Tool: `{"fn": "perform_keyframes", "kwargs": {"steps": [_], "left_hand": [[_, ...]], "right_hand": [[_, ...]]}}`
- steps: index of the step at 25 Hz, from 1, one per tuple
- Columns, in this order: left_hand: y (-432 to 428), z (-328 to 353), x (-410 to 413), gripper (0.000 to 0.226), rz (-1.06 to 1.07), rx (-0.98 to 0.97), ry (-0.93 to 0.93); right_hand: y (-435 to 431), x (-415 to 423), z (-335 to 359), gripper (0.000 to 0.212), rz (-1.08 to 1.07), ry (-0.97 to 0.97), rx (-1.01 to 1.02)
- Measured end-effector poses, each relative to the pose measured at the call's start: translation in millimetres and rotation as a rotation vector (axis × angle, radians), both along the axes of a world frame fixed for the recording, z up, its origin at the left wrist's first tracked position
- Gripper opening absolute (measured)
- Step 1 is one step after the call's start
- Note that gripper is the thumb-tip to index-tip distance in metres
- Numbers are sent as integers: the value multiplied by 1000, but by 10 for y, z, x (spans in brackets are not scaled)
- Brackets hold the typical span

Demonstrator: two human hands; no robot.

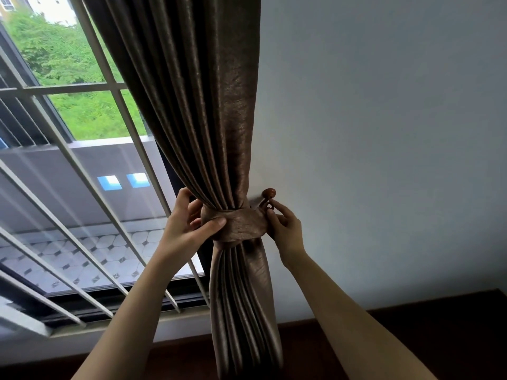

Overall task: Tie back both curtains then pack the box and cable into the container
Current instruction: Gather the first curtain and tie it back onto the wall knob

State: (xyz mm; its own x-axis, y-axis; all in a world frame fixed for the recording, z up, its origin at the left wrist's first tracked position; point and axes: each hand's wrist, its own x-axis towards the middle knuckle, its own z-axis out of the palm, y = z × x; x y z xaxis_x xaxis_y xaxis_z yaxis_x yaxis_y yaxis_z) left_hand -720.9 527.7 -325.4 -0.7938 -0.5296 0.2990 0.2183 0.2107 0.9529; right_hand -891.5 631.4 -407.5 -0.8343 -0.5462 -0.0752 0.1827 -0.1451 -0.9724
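Brown and faintly shiny, the curtain (219, 119) is gathered into a tight bundle against the pale wall (384, 133), just right of the barred window (115, 89). A matching tie-back band (241, 224) is wrapped around the bundle at its narrowest part. The bundle's left side is gripped by the left hand (189, 223), with the fingers curled behind the folds and the thumb laid on the band's front. The band's small ring (270, 207) is pinched by the right hand (285, 229) just below the round wooden knob hook (268, 193) on the wall; whether the ring is seated on it cannot be told.
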Motion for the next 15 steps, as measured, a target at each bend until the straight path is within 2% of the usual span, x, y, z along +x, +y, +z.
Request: {"fn": "perform_keyframes", "kwargs": {"steps": [6,11,13,15], "left_hand": [[-17,0,-1,56,-3,-11,-7],[-56,-17,5,55,-52,1,-6],[-81,-19,17,57,-82,6,-16],[-88,-23,24,57,-89,-14,-24]], "right_hand": [[12,57,-120,30,2,113,109],[-113,60,-118,29,-100,304,272],[-108,16,-120,27,-105,448,399],[-68,-26,-89,27,-66,678,572]]}}
